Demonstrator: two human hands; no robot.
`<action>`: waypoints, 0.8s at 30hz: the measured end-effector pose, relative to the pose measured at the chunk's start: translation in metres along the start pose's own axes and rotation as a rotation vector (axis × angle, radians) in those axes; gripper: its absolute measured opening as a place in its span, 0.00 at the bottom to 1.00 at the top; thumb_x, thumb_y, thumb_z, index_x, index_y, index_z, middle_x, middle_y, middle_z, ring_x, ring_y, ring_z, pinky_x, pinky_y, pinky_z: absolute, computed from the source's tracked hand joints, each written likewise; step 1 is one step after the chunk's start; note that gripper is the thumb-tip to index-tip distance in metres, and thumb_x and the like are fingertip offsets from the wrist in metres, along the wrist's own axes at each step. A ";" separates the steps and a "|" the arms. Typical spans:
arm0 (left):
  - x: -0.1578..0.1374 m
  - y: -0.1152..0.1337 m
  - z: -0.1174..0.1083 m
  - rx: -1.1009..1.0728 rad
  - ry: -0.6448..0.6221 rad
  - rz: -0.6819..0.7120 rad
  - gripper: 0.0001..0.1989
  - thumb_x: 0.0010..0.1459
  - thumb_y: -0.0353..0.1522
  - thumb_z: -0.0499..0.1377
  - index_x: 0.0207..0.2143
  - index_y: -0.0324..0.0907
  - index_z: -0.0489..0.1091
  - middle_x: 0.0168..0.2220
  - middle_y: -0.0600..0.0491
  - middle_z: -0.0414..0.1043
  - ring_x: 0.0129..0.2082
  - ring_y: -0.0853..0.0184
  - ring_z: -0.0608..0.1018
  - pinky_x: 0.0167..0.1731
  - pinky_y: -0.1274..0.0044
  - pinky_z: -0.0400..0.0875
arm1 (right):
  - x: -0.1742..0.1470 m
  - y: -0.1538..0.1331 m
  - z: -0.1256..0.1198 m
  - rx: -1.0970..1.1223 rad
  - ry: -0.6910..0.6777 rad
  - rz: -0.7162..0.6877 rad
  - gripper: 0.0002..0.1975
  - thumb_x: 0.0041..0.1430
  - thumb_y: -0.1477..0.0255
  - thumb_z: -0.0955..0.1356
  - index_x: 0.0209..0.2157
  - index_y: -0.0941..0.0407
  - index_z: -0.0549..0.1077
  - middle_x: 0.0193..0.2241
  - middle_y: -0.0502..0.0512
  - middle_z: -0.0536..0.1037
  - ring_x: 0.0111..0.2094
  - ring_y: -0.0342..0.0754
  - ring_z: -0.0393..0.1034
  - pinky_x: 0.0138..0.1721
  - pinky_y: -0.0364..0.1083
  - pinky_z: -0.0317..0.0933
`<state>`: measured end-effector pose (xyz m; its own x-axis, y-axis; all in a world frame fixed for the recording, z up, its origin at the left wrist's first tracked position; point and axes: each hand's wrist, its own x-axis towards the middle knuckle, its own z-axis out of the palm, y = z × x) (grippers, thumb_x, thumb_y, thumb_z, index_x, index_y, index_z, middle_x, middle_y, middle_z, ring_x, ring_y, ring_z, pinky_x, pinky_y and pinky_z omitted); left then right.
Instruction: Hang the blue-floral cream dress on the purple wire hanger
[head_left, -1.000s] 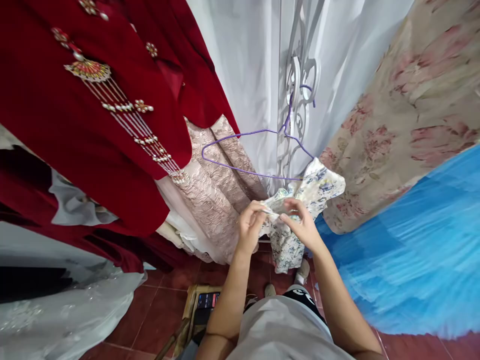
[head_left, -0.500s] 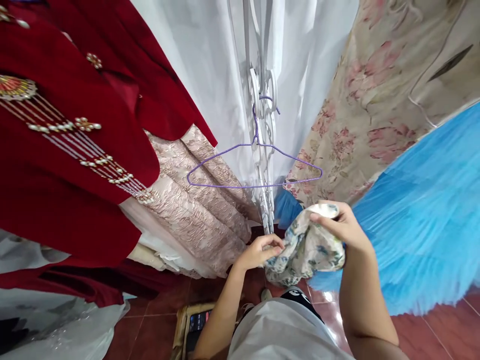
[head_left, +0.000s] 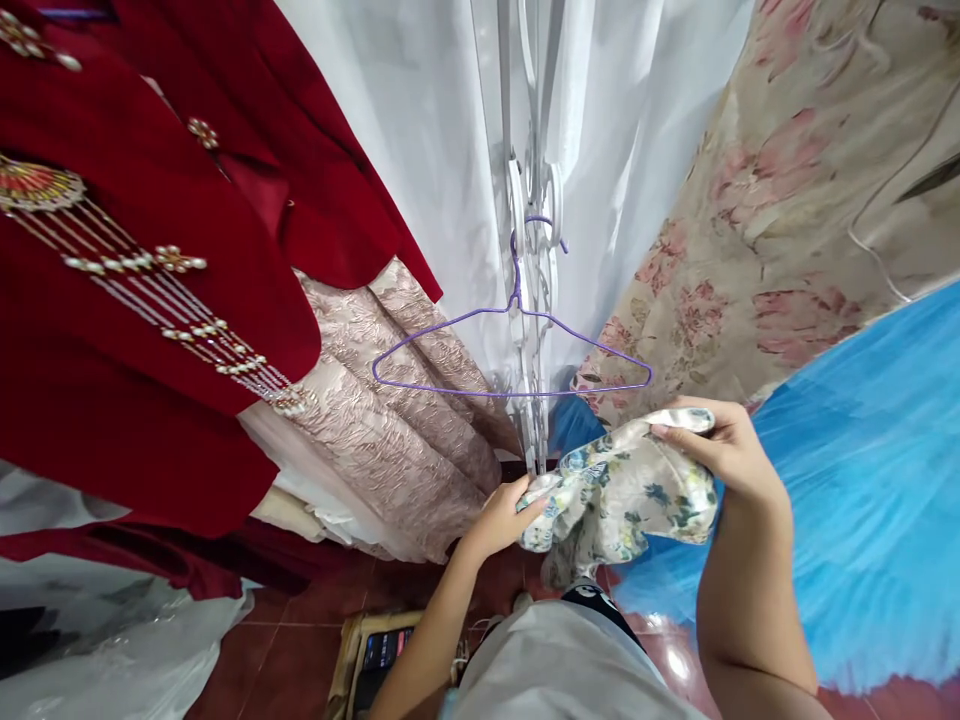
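A white garment [head_left: 622, 490] with a blue, green and yellow floral print is stretched between my hands at the lower middle; its exact kind does not show. My left hand [head_left: 501, 515] pinches its left end between thumb and fingers. At the upper right end of the cloth, my right hand [head_left: 724, 445] is closed on it, thumb on top. Just above the garment a thin purple hanger [head_left: 450, 389] hangs bare, its hook caught on a white ring-like rack part [head_left: 556, 205].
Dark red garments [head_left: 247, 250] with beaded trim and a pale pink brocade skirt [head_left: 382, 430] hang on the left. To the right are a beige floral dress [head_left: 772, 230] and blue tulle [head_left: 847, 480]. A box holding a phone [head_left: 386, 650] lies on the red tiled floor.
My hands have moved apart, the right one to the right, the left slightly left. The garment, bunched before, is now spread wider. The hanger sits slightly lower in view.
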<state>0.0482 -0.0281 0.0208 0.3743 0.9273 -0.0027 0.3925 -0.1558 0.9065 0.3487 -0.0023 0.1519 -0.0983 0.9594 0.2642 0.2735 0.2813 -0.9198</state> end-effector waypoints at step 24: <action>-0.022 0.035 -0.200 0.725 0.641 0.438 0.09 0.55 0.33 0.53 0.37 0.44 0.71 0.33 0.50 0.75 0.35 0.57 0.74 0.54 0.61 0.61 | 0.122 -0.027 0.012 0.005 -0.379 -0.068 0.20 0.55 0.52 0.75 0.27 0.56 0.75 0.24 0.51 0.73 0.24 0.45 0.64 0.25 0.43 0.58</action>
<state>-0.1144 0.0144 0.1370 0.1745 0.7141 0.6780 0.8169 -0.4895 0.3053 0.3175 0.1070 0.2059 -0.4631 0.8635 0.1999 0.2500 0.3436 -0.9052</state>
